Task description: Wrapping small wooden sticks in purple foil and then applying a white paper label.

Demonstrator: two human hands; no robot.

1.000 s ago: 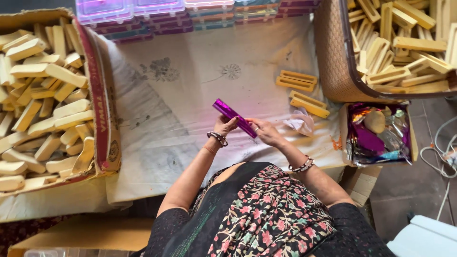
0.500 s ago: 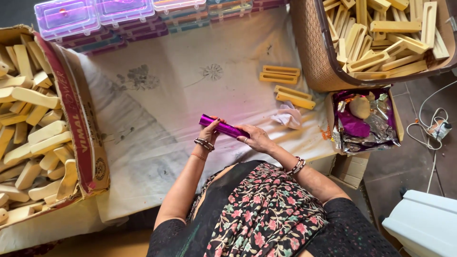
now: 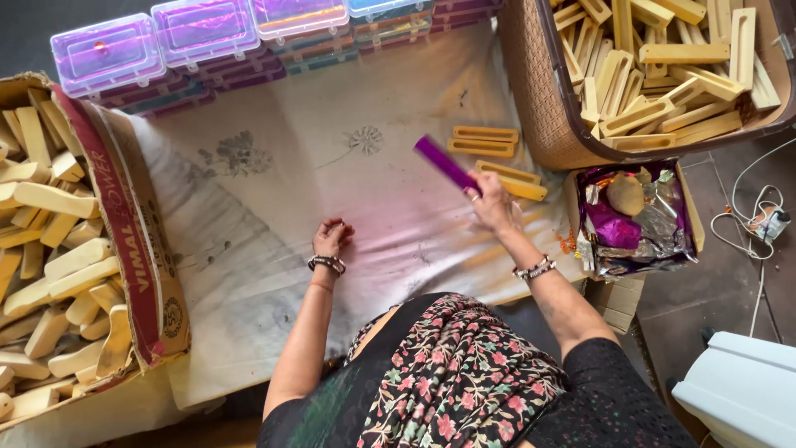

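Note:
My right hand (image 3: 491,202) holds a long purple foil-wrapped stick (image 3: 446,163), lifted over the white cloth (image 3: 274,199) and pointing up-left, close to several yellow wooden frames (image 3: 491,156) lying on the cloth. My left hand (image 3: 331,239) rests curled on the cloth, fingers closed, with nothing visible in it. Both wrists wear bangles.
A cardboard box (image 3: 137,241) full of pale wooden pieces stands at the left. A woven basket (image 3: 551,108) of yellow frames sits at the upper right, with a small box of purple and silver foil (image 3: 634,220) below it. Clear purple plastic cases (image 3: 207,29) line the far edge.
My left hand has let go of the purple stick and dropped to the cloth. My right hand has carried the stick up and to the right, toward the yellow frames.

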